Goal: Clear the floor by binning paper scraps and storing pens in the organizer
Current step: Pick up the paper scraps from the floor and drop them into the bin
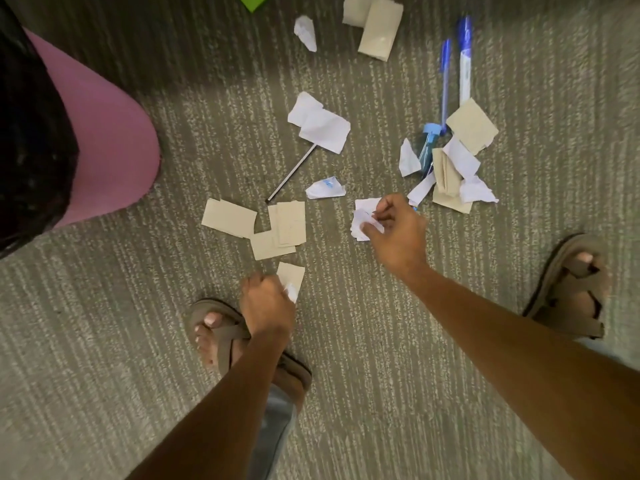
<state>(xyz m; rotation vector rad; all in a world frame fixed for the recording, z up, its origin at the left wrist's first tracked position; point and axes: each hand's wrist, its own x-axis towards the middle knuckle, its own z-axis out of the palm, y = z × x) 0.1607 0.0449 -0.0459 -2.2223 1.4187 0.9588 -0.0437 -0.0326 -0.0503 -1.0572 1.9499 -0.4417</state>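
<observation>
White and tan paper scraps lie scattered over the grey carpet. My right hand (pixel 393 228) pinches a white scrap (pixel 363 216) at the middle of the floor. My left hand (pixel 266 301) is closed around a tan scrap with a crumpled white bit (pixel 291 278). Tan cardboard pieces (pixel 256 225) lie just beyond my left hand. Two blue pens (pixel 455 64) lie at the upper right, and a third blue pen (pixel 428 147) sits partly under a heap of scraps (pixel 457 168). A thin dark pen (pixel 291 173) pokes out from under a folded white sheet (pixel 318 123).
A pink bin with a black liner (pixel 100 133) stands at the left edge. My sandalled feet (pixel 221 337) (pixel 571 289) stand on the carpet on either side of my arms. A green object (pixel 254 1) shows at the top edge, and more tan pieces (pixel 375 24) lie beside it.
</observation>
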